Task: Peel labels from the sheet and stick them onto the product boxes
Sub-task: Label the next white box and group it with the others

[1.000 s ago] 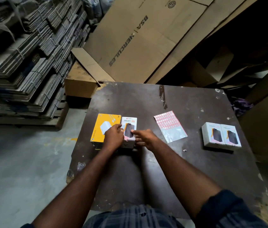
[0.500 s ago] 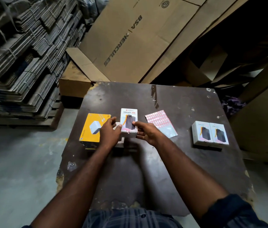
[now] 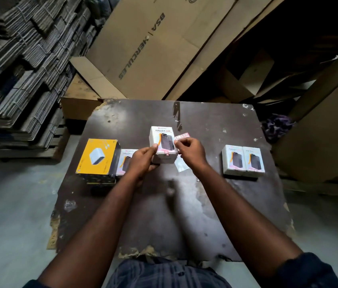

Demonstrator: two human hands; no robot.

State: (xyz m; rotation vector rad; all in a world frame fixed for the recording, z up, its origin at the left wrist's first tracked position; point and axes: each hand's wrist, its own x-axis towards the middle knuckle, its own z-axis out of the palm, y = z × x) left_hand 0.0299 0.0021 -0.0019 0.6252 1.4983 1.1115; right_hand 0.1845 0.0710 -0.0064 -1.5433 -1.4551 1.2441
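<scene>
— Count, left to right?
— One yellow box [image 3: 98, 156], four white. A lying box [image 3: 124, 161] sits just beside it on the table [image 3: 205, 204]. My left hand [image 3: 143, 163] grips the raised box [image 3: 162, 140]. One label sheet [image 3: 181, 136] lies partly behind my right hand [image 3: 191, 152], whose fingers curl at that box's edge; grip unclear. Far right: two paired boxes [image 3: 233, 160].

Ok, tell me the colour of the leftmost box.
The leftmost box is yellow on top, dark-sided; head view.
</scene>
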